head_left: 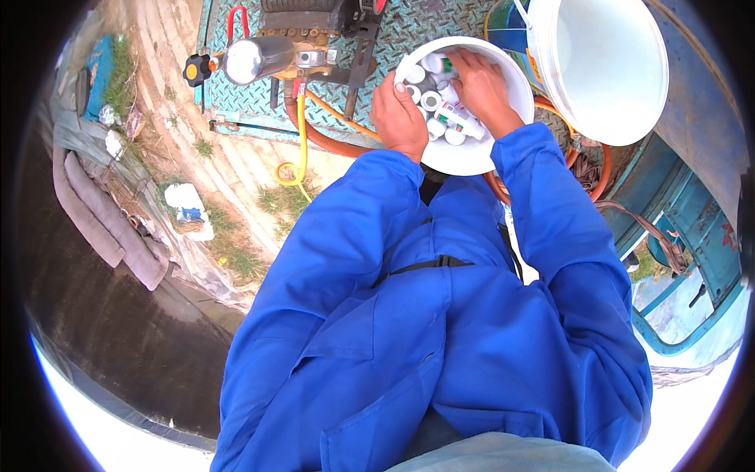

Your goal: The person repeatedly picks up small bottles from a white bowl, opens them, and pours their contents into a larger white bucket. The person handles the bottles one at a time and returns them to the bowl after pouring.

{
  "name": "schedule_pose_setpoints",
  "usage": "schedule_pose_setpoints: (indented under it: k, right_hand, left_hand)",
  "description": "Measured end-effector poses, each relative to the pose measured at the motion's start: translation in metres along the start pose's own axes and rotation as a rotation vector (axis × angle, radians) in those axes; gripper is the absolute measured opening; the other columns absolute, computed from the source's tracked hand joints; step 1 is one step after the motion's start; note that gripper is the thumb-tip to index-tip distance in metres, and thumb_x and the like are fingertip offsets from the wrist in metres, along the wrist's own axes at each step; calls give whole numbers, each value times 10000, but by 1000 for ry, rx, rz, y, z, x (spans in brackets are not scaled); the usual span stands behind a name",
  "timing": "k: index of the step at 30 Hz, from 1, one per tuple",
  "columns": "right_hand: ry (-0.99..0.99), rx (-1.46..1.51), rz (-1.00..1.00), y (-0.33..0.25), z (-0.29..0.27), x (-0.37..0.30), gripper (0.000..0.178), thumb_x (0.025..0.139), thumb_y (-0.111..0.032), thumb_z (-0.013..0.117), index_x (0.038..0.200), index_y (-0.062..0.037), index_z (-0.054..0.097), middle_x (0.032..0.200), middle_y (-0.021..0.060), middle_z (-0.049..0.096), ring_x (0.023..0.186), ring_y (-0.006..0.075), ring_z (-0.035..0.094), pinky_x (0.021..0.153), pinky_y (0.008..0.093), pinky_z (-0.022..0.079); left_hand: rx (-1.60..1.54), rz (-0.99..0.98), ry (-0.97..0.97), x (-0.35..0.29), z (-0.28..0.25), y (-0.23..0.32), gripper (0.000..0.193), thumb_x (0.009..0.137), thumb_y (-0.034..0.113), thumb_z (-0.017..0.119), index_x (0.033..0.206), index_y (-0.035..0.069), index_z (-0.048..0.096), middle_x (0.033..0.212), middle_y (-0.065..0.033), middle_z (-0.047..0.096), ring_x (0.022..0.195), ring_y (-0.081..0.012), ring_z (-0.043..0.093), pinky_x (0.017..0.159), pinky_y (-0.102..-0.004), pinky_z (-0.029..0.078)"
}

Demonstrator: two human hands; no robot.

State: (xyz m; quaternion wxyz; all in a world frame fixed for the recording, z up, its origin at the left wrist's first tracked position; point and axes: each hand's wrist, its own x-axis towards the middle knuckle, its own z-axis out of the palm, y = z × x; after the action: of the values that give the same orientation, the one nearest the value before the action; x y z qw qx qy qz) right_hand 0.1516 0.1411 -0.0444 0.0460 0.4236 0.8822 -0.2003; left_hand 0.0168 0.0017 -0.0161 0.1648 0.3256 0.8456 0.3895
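Inside the round white bucket [515, 86], what a jumble: small white plastic bottles [430, 101] everywhere, and near the middle a labelled bottle [460, 119] lies on its side, long axis slanting from the bucket's far left to its near right! On the bucket's left rim, the left hand [399, 118] has its grasp, thumb over the edge. Across the right side dips the right hand [481, 85], fingers down among the bottles; whether they grip one, I can't tell. It's the nearer hand, with that labelled bottle just wearer-side of its fingers.
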Motion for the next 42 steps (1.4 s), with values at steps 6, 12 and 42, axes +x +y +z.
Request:
schedule_pose_setpoints:
  k: [6, 12, 42]
  right_hand:
    - [-208, -88, 43, 5, 1, 10, 468, 946, -255, 808, 1365, -64, 725, 1380, 140, 753, 1345, 373, 661, 1098, 537, 529]
    - [-24, 160, -181, -23, 14, 25, 419, 983, -295, 765, 1360, -113, 737, 1357, 159, 763, 1311, 375, 683, 1071, 553, 516]
    - [-38, 164, 68, 40, 63, 22, 344, 950, -75, 708, 1279, -141, 782, 1236, 185, 790, 1114, 423, 761, 996, 549, 602]
  left_hand:
    - [23, 12, 2, 0, 0, 0, 401, 1185, 283, 467, 1434, 27, 649, 1221, -240, 699, 1111, -491, 658, 945, -586, 490]
    - [4, -21, -6, 0, 0, 0, 412, 1187, 300, 461, 1440, 33, 647, 1235, -230, 697, 1119, -483, 658, 961, -583, 484]
    - [37, -20, 7, -1, -3, 3, 406, 1195, 297, 459, 1396, 8, 661, 1226, -249, 702, 1121, -491, 663, 966, -576, 504]
